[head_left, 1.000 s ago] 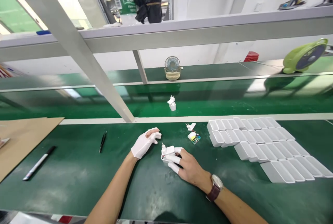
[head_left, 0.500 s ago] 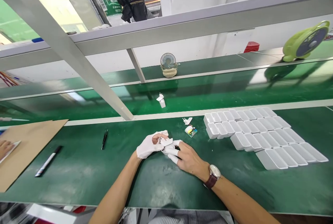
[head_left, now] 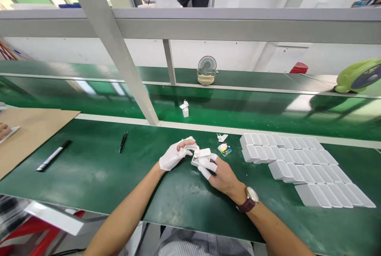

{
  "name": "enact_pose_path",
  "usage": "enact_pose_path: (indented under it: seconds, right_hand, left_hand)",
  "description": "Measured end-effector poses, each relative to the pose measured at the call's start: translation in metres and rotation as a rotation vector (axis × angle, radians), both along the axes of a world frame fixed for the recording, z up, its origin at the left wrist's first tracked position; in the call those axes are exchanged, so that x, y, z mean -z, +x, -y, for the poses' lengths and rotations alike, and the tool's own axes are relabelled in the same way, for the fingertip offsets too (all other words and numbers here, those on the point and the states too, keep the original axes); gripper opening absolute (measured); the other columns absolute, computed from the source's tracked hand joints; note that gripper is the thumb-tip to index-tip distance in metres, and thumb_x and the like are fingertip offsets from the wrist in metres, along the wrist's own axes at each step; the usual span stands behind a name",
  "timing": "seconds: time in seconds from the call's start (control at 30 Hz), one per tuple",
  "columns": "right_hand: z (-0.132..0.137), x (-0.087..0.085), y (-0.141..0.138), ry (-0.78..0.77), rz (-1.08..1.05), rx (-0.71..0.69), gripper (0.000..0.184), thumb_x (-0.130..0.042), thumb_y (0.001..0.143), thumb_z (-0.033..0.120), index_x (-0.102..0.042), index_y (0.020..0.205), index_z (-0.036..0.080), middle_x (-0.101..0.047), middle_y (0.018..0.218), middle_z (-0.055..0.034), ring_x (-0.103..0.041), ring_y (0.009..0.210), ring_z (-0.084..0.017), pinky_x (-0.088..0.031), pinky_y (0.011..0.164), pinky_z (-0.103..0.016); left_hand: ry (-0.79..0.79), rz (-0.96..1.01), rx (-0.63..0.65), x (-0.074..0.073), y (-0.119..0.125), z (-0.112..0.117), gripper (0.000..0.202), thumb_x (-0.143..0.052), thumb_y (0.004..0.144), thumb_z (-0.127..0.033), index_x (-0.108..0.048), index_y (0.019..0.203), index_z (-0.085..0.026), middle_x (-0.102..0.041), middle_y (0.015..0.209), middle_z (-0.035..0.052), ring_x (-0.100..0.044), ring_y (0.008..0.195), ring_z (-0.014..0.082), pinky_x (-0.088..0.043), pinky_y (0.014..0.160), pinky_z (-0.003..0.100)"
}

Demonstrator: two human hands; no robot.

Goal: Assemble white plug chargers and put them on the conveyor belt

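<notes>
My right hand, with white finger cots and a wristwatch, grips a white charger plug on the green bench mat. My left hand, in a white glove, has its fingertips pinched on the left end of the same plug. Just beyond lie a small circuit board with a yellow part and a loose white plug cap. Another white charger stands on the green conveyor belt behind.
Rows of white plastic shells lie to the right. To the left lie black tweezers, a black marker and a cardboard sheet with another person's fingers. A slanted metal post, a small fan and a green fan stand behind.
My left hand has come from resting apart on the mat over to the plug and now pinches it together with my right hand. The view has shifted.
</notes>
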State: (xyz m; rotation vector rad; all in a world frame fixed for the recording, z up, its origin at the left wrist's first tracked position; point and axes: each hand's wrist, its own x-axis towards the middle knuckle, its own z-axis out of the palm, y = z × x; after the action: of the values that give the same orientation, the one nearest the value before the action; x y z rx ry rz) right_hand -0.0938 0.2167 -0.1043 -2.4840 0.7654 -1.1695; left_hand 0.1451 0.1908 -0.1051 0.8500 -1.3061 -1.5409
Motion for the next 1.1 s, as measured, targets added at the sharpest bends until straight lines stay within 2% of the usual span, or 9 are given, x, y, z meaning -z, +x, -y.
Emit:
enact_pose_path:
  seconds: [0.07,0.13,0.23,0.37,0.47,0.57,0.77,0.93,1.1]
  right_hand:
    - [0.0,-0.007,0.001,-0.024,0.067,0.02,0.05,-0.063,0.09,0.014,-0.052,0.136,0.03,-0.059,0.124,-0.0098,-0.062,0.111,-0.022,-0.057,0.091,-0.035]
    - [-0.001,-0.006,0.003,-0.025,0.066,0.031,0.051,-0.063,0.09,0.013,-0.051,0.137,0.03,-0.059,0.123,-0.0104,-0.063,0.109,-0.022,-0.058,0.089,-0.035]
    - [-0.003,0.008,0.005,0.003,-0.052,0.023,0.045,-0.06,0.092,0.013,-0.054,0.134,0.028,-0.062,0.117,-0.0111,-0.065,0.101,-0.023,-0.059,0.083,-0.035]
    - [-0.005,0.024,0.005,0.034,-0.146,0.033,0.04,-0.059,0.092,0.016,-0.056,0.131,0.025,-0.062,0.11,-0.012,-0.065,0.091,-0.024,-0.059,0.077,-0.038]
    - [-0.006,0.027,0.003,0.052,-0.088,0.035,0.042,-0.061,0.092,0.015,-0.055,0.132,0.026,-0.062,0.112,-0.0115,-0.065,0.096,-0.024,-0.058,0.08,-0.038]
    - [-0.008,0.026,0.003,0.083,-0.028,0.028,0.048,-0.063,0.091,0.016,-0.05,0.135,0.027,-0.06,0.122,-0.0109,-0.063,0.107,-0.024,-0.057,0.088,-0.038]
    - [-0.01,0.027,0.002,0.158,-0.005,0.01,0.05,-0.063,0.091,0.017,-0.047,0.138,0.026,-0.055,0.131,-0.0115,-0.059,0.117,-0.023,-0.055,0.094,-0.037]
    - [-0.01,0.03,-0.001,0.037,-0.061,0.016,0.052,-0.065,0.089,0.015,-0.052,0.137,0.031,-0.054,0.132,-0.0111,-0.062,0.11,-0.024,-0.056,0.09,-0.039]
    - [-0.011,0.029,-0.003,0.03,-0.083,0.029,0.054,-0.065,0.089,0.017,-0.051,0.14,0.029,-0.058,0.129,-0.0123,-0.063,0.109,-0.025,-0.057,0.089,-0.04]
  left_hand:
    - [-0.009,-0.053,-0.044,0.0,-0.001,-0.001,0.062,-0.07,0.083,-0.052,-0.059,0.13,-0.014,-0.06,0.128,0.0194,-0.057,0.118,0.0338,-0.048,0.095,0.043]
    - [-0.025,-0.072,-0.063,-0.001,-0.001,-0.002,0.063,-0.07,0.082,-0.054,-0.06,0.13,-0.014,-0.059,0.13,0.0194,-0.056,0.119,0.0343,-0.048,0.094,0.042]
    - [-0.032,-0.053,-0.033,-0.005,-0.003,-0.005,0.068,-0.072,0.079,-0.055,-0.058,0.132,-0.014,-0.06,0.128,0.0204,-0.055,0.121,0.0341,-0.047,0.096,0.041]
    - [-0.002,0.046,0.065,-0.01,-0.008,-0.009,0.081,-0.084,0.067,-0.05,-0.056,0.133,-0.013,-0.06,0.13,0.0192,-0.053,0.125,0.0341,-0.038,0.108,0.046]
    - [0.028,0.217,0.045,-0.012,-0.011,-0.012,0.068,-0.084,0.068,-0.045,-0.063,0.125,-0.015,-0.054,0.138,0.0175,-0.049,0.131,0.0336,-0.035,0.112,0.046]
    - [0.066,0.262,0.032,-0.012,-0.013,-0.013,0.054,-0.081,0.072,-0.041,-0.067,0.119,-0.016,-0.051,0.143,0.0153,-0.045,0.135,0.0324,-0.036,0.111,0.041]
    - [0.126,0.2,0.083,-0.01,-0.011,-0.013,0.059,-0.083,0.071,-0.036,-0.065,0.123,-0.016,-0.048,0.146,0.0152,-0.051,0.129,0.0314,-0.041,0.107,0.04]
    - [0.151,0.194,0.07,-0.011,-0.013,-0.013,0.057,-0.082,0.071,-0.033,-0.064,0.123,-0.016,-0.047,0.147,0.0142,-0.048,0.132,0.0312,-0.04,0.108,0.04]
    - [0.163,0.193,0.07,-0.01,-0.012,-0.013,0.058,-0.082,0.071,-0.036,-0.064,0.123,-0.017,-0.047,0.147,0.014,-0.049,0.13,0.0306,-0.04,0.108,0.039]
